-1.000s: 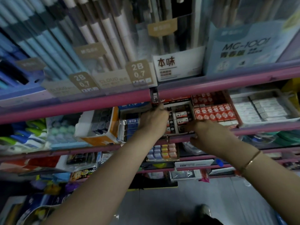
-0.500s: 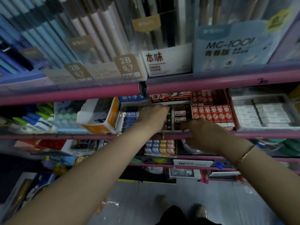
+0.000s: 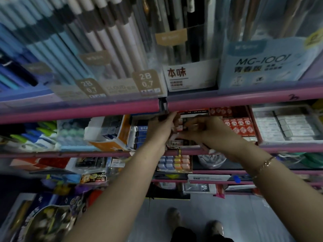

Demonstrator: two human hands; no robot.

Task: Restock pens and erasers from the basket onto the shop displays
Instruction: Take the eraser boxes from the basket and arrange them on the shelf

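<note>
I see both hands in the eraser box (image 3: 181, 137) on the middle shelf (image 3: 70, 153), my left hand (image 3: 163, 127) curled on its left edge, my right hand (image 3: 208, 131) fingers bent over the erasers, grip unclear.

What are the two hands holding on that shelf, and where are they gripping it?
Both the left hand and right hand reach into the small white display tray of erasers; their fingertips are hidden, so any grip cannot be told.

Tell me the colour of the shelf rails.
Pink. The shelf rails show best in the head view, the only one, running across above and below both hands.
</note>
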